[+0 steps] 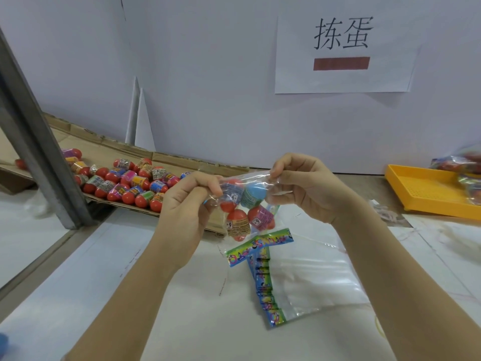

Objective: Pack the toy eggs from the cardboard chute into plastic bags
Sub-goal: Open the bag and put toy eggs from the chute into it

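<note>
Left grip (187, 204) and right grip (307, 188) each pinch a top corner of the plastic bag (247, 178) above mid-desk (156, 295); press its seemingly unsealed mouth evenly, keeping the toy eggs (238, 220) low.

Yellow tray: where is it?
Head view, far right: the yellow tray lies on the table by the white wall, right of the right hand, packed bags on its right end.

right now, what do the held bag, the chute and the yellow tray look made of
Bag: thin clear plastic film, glossy; the toy eggs show through and it glints. Chute: brown cardboard, matte, with creased folded edges. Yellow tray: probably rigid moulded plastic, smooth; even colour, perforated floor.
</note>
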`<action>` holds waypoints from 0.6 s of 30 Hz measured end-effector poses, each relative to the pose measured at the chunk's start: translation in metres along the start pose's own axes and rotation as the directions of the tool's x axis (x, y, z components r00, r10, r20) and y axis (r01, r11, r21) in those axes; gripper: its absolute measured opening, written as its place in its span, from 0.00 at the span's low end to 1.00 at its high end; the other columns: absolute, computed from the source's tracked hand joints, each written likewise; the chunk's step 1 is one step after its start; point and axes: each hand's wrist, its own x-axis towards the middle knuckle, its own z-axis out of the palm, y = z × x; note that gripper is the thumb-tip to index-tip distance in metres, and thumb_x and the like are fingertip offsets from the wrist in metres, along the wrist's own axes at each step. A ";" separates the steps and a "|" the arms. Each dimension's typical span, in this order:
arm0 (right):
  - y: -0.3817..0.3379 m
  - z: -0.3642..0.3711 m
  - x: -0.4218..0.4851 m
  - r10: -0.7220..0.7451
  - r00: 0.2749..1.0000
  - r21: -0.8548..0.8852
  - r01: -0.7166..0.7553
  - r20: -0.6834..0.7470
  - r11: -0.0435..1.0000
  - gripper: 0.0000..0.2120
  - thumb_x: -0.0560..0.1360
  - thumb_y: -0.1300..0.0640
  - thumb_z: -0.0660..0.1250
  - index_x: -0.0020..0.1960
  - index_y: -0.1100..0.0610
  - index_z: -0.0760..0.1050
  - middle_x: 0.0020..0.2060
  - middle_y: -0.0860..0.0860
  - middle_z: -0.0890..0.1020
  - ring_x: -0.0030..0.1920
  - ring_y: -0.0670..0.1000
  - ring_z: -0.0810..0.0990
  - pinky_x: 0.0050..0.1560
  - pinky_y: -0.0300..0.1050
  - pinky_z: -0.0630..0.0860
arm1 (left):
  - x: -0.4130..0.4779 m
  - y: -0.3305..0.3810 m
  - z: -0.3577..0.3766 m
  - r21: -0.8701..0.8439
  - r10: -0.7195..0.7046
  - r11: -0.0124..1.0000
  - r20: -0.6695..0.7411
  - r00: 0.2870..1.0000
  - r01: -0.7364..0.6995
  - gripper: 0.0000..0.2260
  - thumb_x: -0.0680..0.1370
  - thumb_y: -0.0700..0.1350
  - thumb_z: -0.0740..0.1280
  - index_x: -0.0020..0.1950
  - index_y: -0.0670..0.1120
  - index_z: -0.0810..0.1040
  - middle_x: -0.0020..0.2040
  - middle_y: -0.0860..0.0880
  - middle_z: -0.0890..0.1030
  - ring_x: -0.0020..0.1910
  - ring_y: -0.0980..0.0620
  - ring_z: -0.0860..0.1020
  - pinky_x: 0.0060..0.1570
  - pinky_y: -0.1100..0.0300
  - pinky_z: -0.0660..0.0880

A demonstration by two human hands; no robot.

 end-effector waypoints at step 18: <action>0.001 -0.002 0.001 0.001 0.999 -0.032 -0.002 -0.032 0.999 0.08 0.66 0.65 0.68 0.32 0.55 0.80 0.34 0.53 0.84 0.34 0.51 0.83 0.36 0.45 0.81 | 0.000 -0.011 -0.009 0.180 -0.014 0.983 -0.140 0.990 0.039 0.15 0.58 0.44 0.81 0.33 0.53 0.75 0.42 0.51 0.82 0.41 0.48 0.83 0.36 0.56 0.79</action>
